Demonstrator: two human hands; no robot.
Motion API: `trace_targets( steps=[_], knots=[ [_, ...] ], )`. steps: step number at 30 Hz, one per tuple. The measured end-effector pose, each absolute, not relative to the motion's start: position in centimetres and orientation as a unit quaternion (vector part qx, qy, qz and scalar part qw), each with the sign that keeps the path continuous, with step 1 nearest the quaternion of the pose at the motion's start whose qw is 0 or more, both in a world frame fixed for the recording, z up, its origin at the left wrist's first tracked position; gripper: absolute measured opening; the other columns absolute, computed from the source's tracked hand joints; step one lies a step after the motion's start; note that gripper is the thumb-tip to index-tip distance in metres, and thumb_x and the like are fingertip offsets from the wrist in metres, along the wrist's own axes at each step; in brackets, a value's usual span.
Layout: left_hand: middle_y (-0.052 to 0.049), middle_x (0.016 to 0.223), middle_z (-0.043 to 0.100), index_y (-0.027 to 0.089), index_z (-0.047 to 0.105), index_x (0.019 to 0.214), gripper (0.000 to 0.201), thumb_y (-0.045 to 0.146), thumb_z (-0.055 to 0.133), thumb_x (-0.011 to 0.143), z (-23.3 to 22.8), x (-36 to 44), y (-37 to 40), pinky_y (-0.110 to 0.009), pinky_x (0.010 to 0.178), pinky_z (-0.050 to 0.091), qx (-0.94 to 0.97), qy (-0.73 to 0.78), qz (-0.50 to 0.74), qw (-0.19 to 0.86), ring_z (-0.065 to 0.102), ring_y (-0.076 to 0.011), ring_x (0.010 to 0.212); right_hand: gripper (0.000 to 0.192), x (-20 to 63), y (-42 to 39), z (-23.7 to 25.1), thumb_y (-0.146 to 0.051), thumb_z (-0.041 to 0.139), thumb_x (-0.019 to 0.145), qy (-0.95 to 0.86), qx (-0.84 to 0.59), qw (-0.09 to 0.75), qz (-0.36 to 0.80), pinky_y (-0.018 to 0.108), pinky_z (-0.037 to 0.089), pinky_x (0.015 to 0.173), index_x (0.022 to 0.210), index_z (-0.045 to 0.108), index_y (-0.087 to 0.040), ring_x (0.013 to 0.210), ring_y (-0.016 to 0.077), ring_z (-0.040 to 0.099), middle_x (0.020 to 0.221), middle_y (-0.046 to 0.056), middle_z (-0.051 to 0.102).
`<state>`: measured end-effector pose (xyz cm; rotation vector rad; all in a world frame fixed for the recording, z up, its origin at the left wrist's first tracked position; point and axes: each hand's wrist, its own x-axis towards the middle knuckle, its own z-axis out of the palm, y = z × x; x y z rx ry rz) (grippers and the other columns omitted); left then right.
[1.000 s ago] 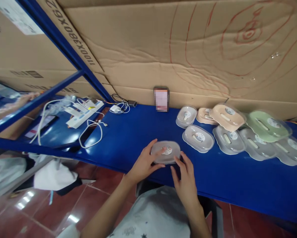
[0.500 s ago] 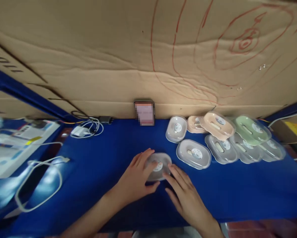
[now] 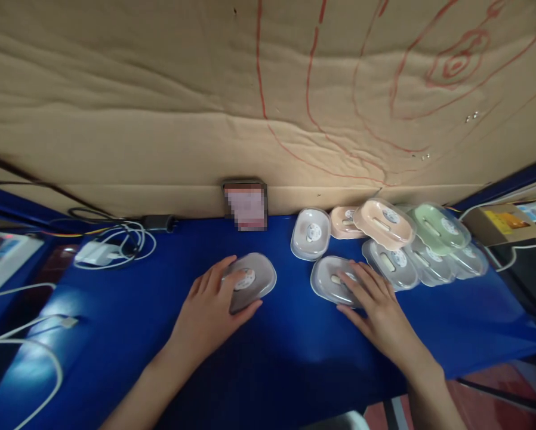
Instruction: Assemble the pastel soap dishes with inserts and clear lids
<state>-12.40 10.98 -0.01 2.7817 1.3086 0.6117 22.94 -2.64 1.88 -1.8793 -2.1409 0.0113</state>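
Note:
My left hand (image 3: 221, 298) is wrapped around a grey soap box (image 3: 261, 276) with a clear lid and a round white label, thumb along its near side and fingers on its top. To the right, my right hand (image 3: 375, 301) reaches over a second grey soap box (image 3: 328, 280) on the blue table, fingers on its lid and thumb at its near edge. Just behind that one stands another grey soap box (image 3: 311, 234), touched by neither hand.
More lidded soap boxes stand at the right, among them a peach one (image 3: 384, 222) and a green one (image 3: 440, 228). A phone-like device (image 3: 245, 206) leans on the cardboard wall (image 3: 173, 149). White cables (image 3: 125, 245) lie at the left.
My left hand has moved left with its soap box. My right hand has left that box and moved right onto the second grey one. The view has shifted somewhat.

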Motion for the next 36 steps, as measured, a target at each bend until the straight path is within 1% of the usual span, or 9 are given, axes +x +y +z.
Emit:
trace_targets(
  steps=[9, 13, 18, 21, 24, 26, 29, 33, 36],
  knots=[
    [-0.016, 0.147, 0.062, 0.025, 0.054, 0.126, 0.047, 0.052, 0.071, 0.091, 0.9, -14.6, 12.6, -0.054, 0.096, 0.062, 0.872, 0.462, 0.154, 0.057, 0.071, -0.0385, 0.122, 0.067, 20.1, -1.3, 2.7, -0.054, 0.070, 0.101, -0.794, -0.585, 0.156, 0.061, 0.056, 0.055, 0.112, 0.162, 0.050, -0.036, 0.142, 0.0343, 0.059, 0.155, 0.011, 0.062],
    [-0.012, 0.141, 0.065, 0.028, 0.054, 0.123, 0.042, 0.059, 0.064, 0.097, 1.9, -15.7, 13.8, -0.051, 0.089, 0.064, 0.830, 0.517, 0.191, 0.090, 0.071, -0.0370, 0.121, 0.058, 21.4, -0.5, 2.4, -0.046, 0.065, 0.106, -0.780, -0.591, 0.188, 0.086, 0.051, 0.054, 0.114, 0.161, 0.051, -0.033, 0.140, 0.0287, 0.063, 0.152, 0.008, 0.066],
    [-0.016, 0.137, 0.068, 0.023, 0.055, 0.130, 0.050, 0.063, 0.060, 0.100, 1.8, -16.8, 15.1, -0.061, 0.101, 0.059, 0.800, 0.565, 0.193, 0.066, 0.068, -0.0423, 0.127, 0.049, 20.1, -2.2, 2.4, -0.028, 0.062, 0.108, -0.751, -0.608, 0.256, 0.011, 0.050, 0.049, 0.116, 0.157, 0.055, -0.030, 0.142, 0.0286, 0.060, 0.147, 0.008, 0.070],
    [-0.019, 0.143, 0.066, 0.019, 0.057, 0.134, 0.054, 0.064, 0.052, 0.105, 1.3, -16.9, 15.2, -0.063, 0.104, 0.057, 0.809, 0.559, 0.169, 0.069, 0.067, -0.0436, 0.129, 0.048, 17.8, -4.0, 2.2, -0.028, 0.062, 0.108, -0.782, -0.579, 0.228, 0.026, 0.046, 0.050, 0.111, 0.156, 0.056, -0.031, 0.130, 0.0257, 0.068, 0.138, 0.006, 0.075],
    [-0.022, 0.150, 0.061, 0.018, 0.061, 0.137, 0.049, 0.056, 0.049, 0.108, 1.4, -16.0, 14.2, -0.061, 0.107, 0.054, 0.818, 0.544, 0.188, 0.008, 0.063, -0.0441, 0.135, 0.049, 16.2, -5.1, 1.5, -0.041, 0.064, 0.108, -0.802, -0.573, 0.162, 0.049, 0.047, 0.050, 0.112, 0.156, 0.057, -0.030, 0.132, 0.0274, 0.068, 0.147, 0.007, 0.071],
    [-0.018, 0.144, 0.066, 0.021, 0.066, 0.133, 0.039, 0.048, 0.050, 0.110, 1.6, -14.9, 12.9, -0.056, 0.106, 0.055, 0.836, 0.513, 0.193, -0.023, 0.066, -0.0400, 0.131, 0.046, 15.9, -5.2, 0.9, -0.033, 0.060, 0.110, -0.800, -0.577, 0.160, 0.043, 0.046, 0.049, 0.113, 0.156, 0.057, -0.030, 0.134, 0.0260, 0.068, 0.149, 0.007, 0.070],
    [-0.016, 0.127, 0.074, 0.022, 0.070, 0.129, 0.033, 0.042, 0.053, 0.110, 1.7, -13.3, 11.0, -0.050, 0.097, 0.059, 0.879, 0.448, 0.161, -0.014, 0.073, -0.0358, 0.117, 0.043, 16.0, -5.1, 0.6, -0.021, 0.056, 0.110, -0.802, -0.570, 0.174, 0.040, 0.044, 0.050, 0.111, 0.152, 0.060, -0.028, 0.133, 0.0236, 0.068, 0.147, 0.006, 0.071],
    [-0.019, 0.138, 0.070, 0.018, 0.065, 0.140, 0.036, 0.032, 0.052, 0.110, 1.2, -12.5, 9.7, -0.053, 0.099, 0.059, 0.893, 0.434, 0.123, -0.007, 0.071, -0.0389, 0.123, 0.037, 16.2, -4.9, 0.8, -0.023, 0.057, 0.110, -0.801, -0.570, 0.175, 0.041, 0.047, 0.050, 0.114, 0.147, 0.062, -0.023, 0.136, 0.0257, 0.066, 0.146, 0.008, 0.071],
    [-0.015, 0.133, 0.073, 0.021, 0.069, 0.133, 0.032, 0.026, 0.047, 0.111, 1.2, -12.6, 9.8, -0.052, 0.098, 0.060, 0.892, 0.434, 0.123, 0.006, 0.073, -0.0356, 0.118, 0.036, 16.0, -4.8, 0.9, -0.023, 0.055, 0.111, -0.796, -0.578, 0.172, 0.042, 0.048, 0.049, 0.116, 0.147, 0.061, -0.023, 0.140, 0.0267, 0.063, 0.144, 0.010, 0.071]
  ],
)
